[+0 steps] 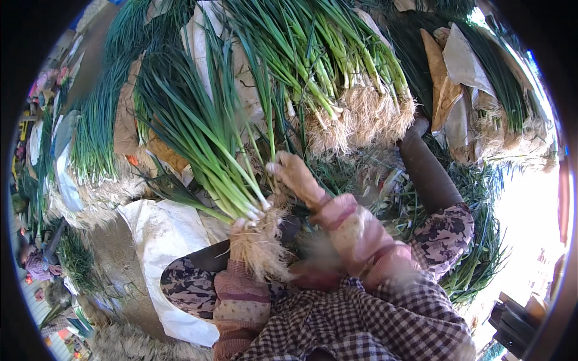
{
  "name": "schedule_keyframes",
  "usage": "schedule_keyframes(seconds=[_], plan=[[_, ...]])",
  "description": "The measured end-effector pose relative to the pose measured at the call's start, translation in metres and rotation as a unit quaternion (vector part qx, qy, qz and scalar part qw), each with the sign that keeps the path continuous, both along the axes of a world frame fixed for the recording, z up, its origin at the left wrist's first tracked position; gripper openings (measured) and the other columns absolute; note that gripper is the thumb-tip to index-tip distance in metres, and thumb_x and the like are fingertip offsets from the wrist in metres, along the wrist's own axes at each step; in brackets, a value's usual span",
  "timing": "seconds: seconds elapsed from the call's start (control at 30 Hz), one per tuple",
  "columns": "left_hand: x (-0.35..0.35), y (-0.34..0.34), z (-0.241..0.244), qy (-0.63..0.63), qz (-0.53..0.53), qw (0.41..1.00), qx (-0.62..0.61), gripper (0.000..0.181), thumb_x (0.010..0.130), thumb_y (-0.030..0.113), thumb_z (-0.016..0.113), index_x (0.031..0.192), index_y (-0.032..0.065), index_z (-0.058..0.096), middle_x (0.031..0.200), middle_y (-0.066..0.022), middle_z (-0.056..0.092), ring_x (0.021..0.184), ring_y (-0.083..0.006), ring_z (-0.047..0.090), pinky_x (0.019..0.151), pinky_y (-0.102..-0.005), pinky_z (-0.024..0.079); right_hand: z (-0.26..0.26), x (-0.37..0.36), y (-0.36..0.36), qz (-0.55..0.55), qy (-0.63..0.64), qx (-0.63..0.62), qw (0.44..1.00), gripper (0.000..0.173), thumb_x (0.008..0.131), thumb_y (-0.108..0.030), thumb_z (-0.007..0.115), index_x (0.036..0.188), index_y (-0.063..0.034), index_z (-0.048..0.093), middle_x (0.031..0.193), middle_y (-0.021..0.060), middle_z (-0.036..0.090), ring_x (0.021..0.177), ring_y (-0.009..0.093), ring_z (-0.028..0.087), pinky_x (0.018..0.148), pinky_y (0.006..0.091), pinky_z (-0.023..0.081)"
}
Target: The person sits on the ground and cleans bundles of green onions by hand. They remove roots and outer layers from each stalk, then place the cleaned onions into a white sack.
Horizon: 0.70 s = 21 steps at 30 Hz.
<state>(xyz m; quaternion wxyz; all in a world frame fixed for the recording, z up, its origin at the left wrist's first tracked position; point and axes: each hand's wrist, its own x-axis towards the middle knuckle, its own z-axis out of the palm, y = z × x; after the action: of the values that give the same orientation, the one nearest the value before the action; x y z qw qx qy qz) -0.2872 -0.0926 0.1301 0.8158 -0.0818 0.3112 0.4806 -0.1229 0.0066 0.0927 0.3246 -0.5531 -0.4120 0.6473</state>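
My left hand (pixel 237 231) is closed around the white lower ends of a bunch of green onions (pixel 221 180), partly hidden by their stringy roots (pixel 264 252). The long green leaves of this bunch point away from me and to the left. Right beside it, my right hand (pixel 295 176) has its fingers bent around the lower part of a single green onion stalk (pixel 271 131). Beyond my right hand lies a loose pile of green onions (pixel 329 76), its tan roots (pixel 361 117) turned towards me.
More bundled green onions (pixel 92 144) are stacked at the left and others (pixel 501 90) at the far right, with sheets between them. A white sheet (pixel 167 257) lies by my left knee. Leaf scraps (pixel 474 252) cover the ground at right. Another person (pixel 40 266) is at the left edge.
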Motion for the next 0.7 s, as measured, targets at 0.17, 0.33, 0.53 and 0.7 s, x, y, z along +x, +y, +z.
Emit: schedule_keyframes(seconds=[0.17,0.33,0.53,0.7], plan=[[0.010,-0.011,-0.015,-0.075,-0.036,0.997,-0.006,0.065,0.078,0.021,0.057,0.132,-0.0019,0.030,0.120,-0.0164,0.048,0.107,-0.0268,0.054,0.101,-0.0459,0.037,-0.014,-0.001,-0.035,-0.015,0.007,0.104,0.994,0.012,0.084,-0.012,0.062,0.084,-0.0009,0.057,0.069,0.0048,0.055,0.060,0.011,0.042,0.053,0.0275,0.040],[0.018,-0.001,0.000,-0.558,0.088,0.791,-0.236,0.060,0.075,0.007,0.059,0.129,-0.0007,0.033,0.112,-0.0103,0.051,0.101,-0.0177,0.056,0.096,-0.0376,0.040,0.008,0.002,0.028,-0.290,0.196,0.076,0.934,0.005,0.084,-0.008,0.056,0.087,-0.0049,0.055,0.066,0.0036,0.058,0.056,0.014,0.055,0.049,0.0263,0.044],[0.015,-0.010,-0.007,-0.228,0.020,0.972,-0.044,0.066,0.075,0.011,0.062,0.130,-0.0022,0.029,0.112,-0.0057,0.051,0.102,-0.0117,0.055,0.101,-0.0361,0.035,0.022,-0.006,0.001,0.015,-0.485,0.223,0.845,0.018,0.088,-0.019,0.050,0.074,-0.0075,0.051,0.048,0.0065,0.051,0.041,0.019,0.055,0.040,0.0341,0.045],[0.023,-0.016,-0.013,-0.165,0.002,0.986,-0.010,0.058,0.080,0.020,0.061,0.128,-0.0005,0.035,0.118,-0.0141,0.050,0.106,-0.0240,0.053,0.097,-0.0405,0.043,0.026,0.012,0.006,-0.078,-0.395,0.266,0.876,0.031,0.081,-0.028,0.065,0.084,-0.0028,0.047,0.079,0.0155,0.056,0.067,0.027,0.060,0.061,0.0389,0.048]])
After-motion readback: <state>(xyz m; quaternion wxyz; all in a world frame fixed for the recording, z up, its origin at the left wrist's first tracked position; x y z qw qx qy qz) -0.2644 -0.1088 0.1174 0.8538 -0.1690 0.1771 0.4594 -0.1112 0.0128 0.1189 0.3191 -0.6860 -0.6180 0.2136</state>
